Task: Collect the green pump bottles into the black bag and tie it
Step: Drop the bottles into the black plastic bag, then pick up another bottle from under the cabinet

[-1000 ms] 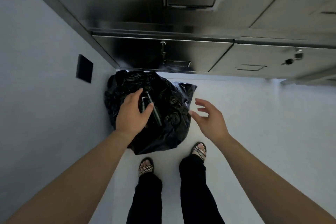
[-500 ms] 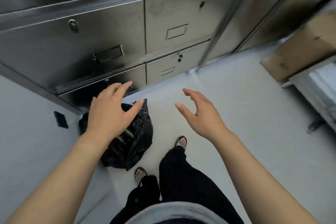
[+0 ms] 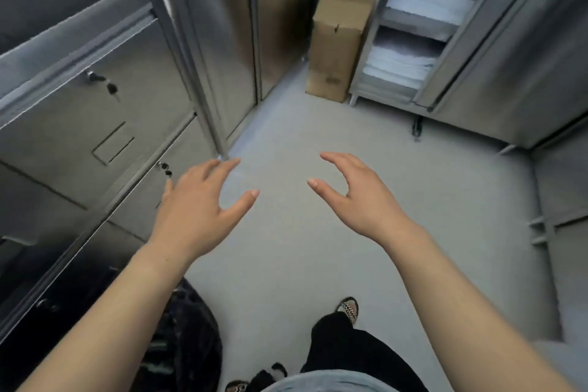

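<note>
Steel cabinets [image 3: 95, 89] line our left. Grey floor [image 3: 286, 258] ahead, with a cardboard box [image 3: 340, 41] standing in the far corner beside open shelves [image 3: 423, 19] of folded white linen. Our left hand [image 3: 197, 210] and right hand [image 3: 359, 200] hover apart above the floor, fingers spread and gently curved, holding nothing. Black bag [image 3: 187, 337] sits on the floor at lower left, below our left forearm, near the cabinets. We cannot tell its contents: too dark.

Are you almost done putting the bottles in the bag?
Partly, it seems. The black bag sits on the floor, seemingly with things inside, but no knot shows. Both the left hand and right hand are open and empty. Tying is left.
</note>
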